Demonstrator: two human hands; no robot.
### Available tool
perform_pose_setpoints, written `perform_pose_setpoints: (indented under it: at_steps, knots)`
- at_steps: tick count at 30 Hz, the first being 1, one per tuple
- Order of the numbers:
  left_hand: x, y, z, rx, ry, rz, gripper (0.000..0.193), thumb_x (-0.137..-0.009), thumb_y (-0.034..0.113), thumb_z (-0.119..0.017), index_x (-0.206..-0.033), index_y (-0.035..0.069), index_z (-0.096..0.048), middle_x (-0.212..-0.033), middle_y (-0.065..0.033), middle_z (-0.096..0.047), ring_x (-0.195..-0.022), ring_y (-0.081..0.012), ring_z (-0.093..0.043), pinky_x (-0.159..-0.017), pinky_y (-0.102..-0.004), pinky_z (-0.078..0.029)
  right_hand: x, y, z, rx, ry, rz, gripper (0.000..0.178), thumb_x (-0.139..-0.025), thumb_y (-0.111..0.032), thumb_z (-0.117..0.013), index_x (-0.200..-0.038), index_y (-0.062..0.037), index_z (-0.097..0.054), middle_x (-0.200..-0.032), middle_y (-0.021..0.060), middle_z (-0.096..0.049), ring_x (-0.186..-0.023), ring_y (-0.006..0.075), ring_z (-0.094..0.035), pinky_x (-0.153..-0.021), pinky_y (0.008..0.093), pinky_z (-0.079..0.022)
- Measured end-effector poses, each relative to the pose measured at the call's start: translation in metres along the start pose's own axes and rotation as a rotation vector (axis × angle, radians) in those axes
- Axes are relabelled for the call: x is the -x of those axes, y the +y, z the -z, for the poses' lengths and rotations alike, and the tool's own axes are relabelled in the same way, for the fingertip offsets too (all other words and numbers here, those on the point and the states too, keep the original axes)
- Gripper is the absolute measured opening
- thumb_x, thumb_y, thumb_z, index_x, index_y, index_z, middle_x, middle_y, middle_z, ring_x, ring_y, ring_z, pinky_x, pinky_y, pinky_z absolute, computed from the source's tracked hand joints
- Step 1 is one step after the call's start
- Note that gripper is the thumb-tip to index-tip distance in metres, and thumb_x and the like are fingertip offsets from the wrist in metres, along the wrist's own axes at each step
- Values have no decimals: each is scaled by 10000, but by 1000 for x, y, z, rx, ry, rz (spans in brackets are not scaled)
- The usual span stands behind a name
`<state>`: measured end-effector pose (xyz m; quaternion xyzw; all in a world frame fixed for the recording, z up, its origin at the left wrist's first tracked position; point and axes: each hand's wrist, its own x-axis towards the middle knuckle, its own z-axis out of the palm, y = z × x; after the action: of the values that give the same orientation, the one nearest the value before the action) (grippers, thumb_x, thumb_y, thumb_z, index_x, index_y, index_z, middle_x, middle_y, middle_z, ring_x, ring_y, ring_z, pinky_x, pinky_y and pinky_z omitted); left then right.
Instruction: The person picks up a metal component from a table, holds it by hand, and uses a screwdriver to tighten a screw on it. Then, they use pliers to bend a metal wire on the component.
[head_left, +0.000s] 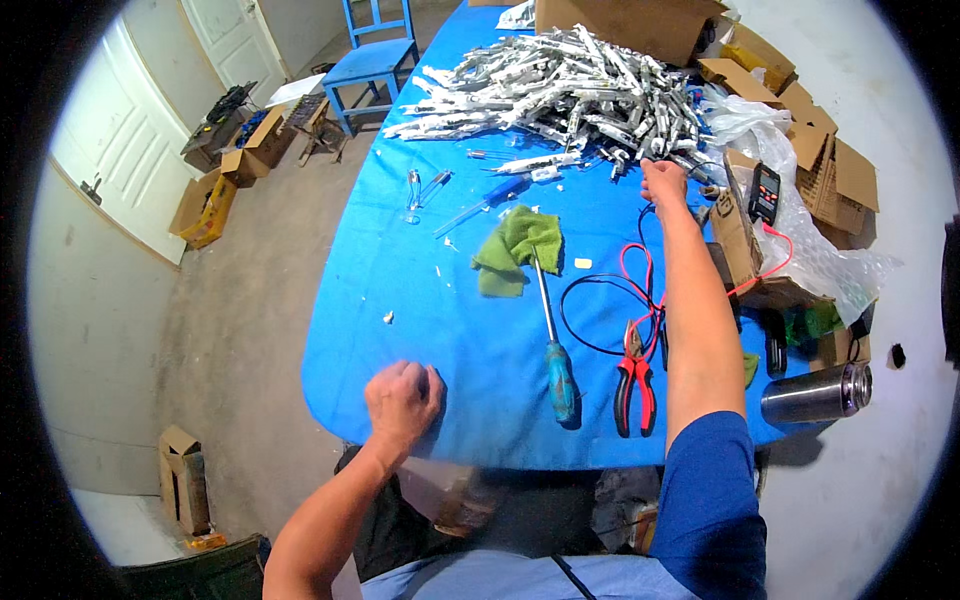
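My right hand [663, 184] reaches to the near right edge of a large heap of thin white-and-silver strips [560, 85]. Its fingers are closed, and what they grip is hidden; a black lead [643, 222] runs up close beside it. Near the table's front left edge, my left hand [402, 403] rests curled into a fist, slightly blurred, its inside out of sight. Between my arms lie a green cloth [522, 248], a screwdriver [560, 380] with a teal handle and its shaft tip at the cloth, and red-and-black pliers [634, 385].
A blue cloth covers the table [350, 300]. At right stand a handheld meter [764, 192] with a red lead, an opened cardboard box [738, 215], bubble wrap [840, 270] and a steel flask [815, 394]. A blue pen-like tool [485, 204] lies before the heap. A blue chair [368, 62] stands beyond.
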<state>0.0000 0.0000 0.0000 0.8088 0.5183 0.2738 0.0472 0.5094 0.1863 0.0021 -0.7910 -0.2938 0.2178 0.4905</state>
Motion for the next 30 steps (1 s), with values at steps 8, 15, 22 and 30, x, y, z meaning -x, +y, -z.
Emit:
perform_pose_setpoints:
  at_steps: [8,15,22,30]
  knots:
    - [-9,2,-1,6,-44,11,293,-818,137,-701,-607,48,-518,-613,-142,-526,-573,-350,-558,-533,-453,-433,-22,2,-30,-189,115,64,330,-876,-256,-751,-959,46,-649,-774,105,-684,-574,182,-654,-488,306,-538]
    - [-3,2,0,26,-65,31,301,-822,138,-698,-607,44,-510,-615,-147,-525,-576,-356,-558,-535,-458,-430,-10,7,-15,-539,-83,-156,137,-934,-94,-637,-918,41,-655,-787,112,-682,-594,174,-638,-486,269,-515]
    - [-2,0,-2,34,-21,-13,286,-840,148,-690,-632,44,-523,-634,-156,-539,-584,-362,-560,-541,-464,-437,45,11,28,-591,-399,-236,133,-940,-90,-618,-962,39,-646,-826,108,-664,-665,180,-619,-570,289,-531]
    - [3,-7,-6,7,12,-4,300,-878,227,-657,-665,32,-577,-670,-179,-580,-631,-380,-593,-572,-467,-460,194,-21,75,-446,-617,-130,200,-938,-133,-687,-1093,-11,-650,-873,74,-704,-697,118,-664,-573,230,-542]
